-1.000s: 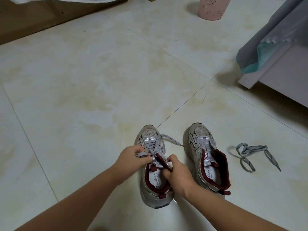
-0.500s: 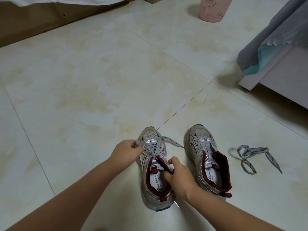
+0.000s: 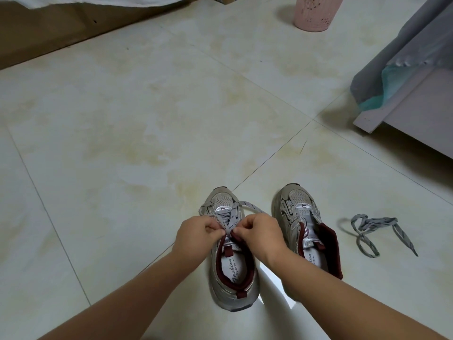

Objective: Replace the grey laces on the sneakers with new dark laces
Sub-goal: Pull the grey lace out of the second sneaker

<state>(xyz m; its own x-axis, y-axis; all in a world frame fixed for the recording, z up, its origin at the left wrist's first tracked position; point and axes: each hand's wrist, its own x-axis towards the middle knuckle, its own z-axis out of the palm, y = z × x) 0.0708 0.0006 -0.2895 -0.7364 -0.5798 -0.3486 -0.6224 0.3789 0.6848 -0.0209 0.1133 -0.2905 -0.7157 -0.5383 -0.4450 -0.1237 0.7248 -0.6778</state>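
Note:
Two grey sneakers with dark red lining stand side by side on the tiled floor. The left sneaker (image 3: 232,278) still carries its grey lace (image 3: 229,217), with one end trailing off to the right over the floor. My left hand (image 3: 197,233) and my right hand (image 3: 259,233) meet over its tongue, and each pinches the lace between fingertips. The right sneaker (image 3: 304,217) has no lace in its eyelets. A loose grey lace (image 3: 372,229) lies tangled on the floor to its right.
A pink perforated bin (image 3: 315,12) stands at the back. A grey cloth (image 3: 402,60) hangs over a pale furniture edge (image 3: 382,116) at the right. A brown board (image 3: 49,33) runs along the back left.
My right hand has left the sneaker's collar and come up to the laces. My left hand has moved in from the shoe's left side, so both now pinch the lace at the tongue.

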